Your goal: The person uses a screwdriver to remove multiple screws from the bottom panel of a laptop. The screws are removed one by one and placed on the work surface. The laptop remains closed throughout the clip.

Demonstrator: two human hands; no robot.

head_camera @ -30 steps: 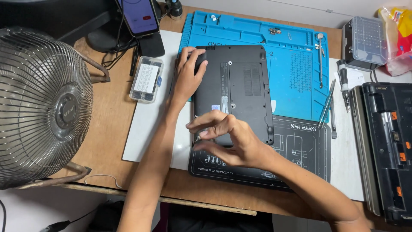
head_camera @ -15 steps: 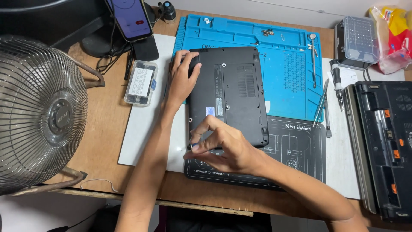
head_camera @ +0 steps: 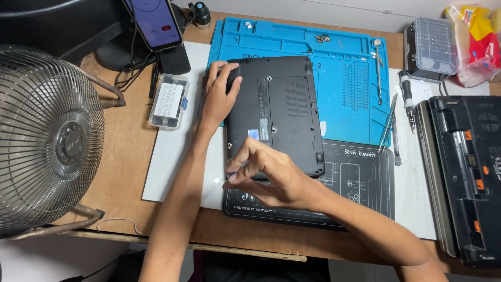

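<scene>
I see my left hand (head_camera: pixel 218 96) lying flat on the upturned black laptop's (head_camera: pixel 279 112) far corner; my right hand (head_camera: pixel 271 175) pinches its near corner, contents hidden.

Laptop (head_camera: pixel 284 109) mid-table, across two mats.
Fan (head_camera: pixel 47 141) at the table's left edge; second laptop (head_camera: pixel 469 177) at its right edge; phone (head_camera: pixel 155 23) along the back edge.

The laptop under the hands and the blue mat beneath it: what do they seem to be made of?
The laptop looks like matte black moulded plastic: dull sheen, vent slots, panel seams. The blue mat seems soft silicone or rubber: moulded compartments and a dotted grid, flat finish. The left hand rests on the laptop's far corner.
</scene>
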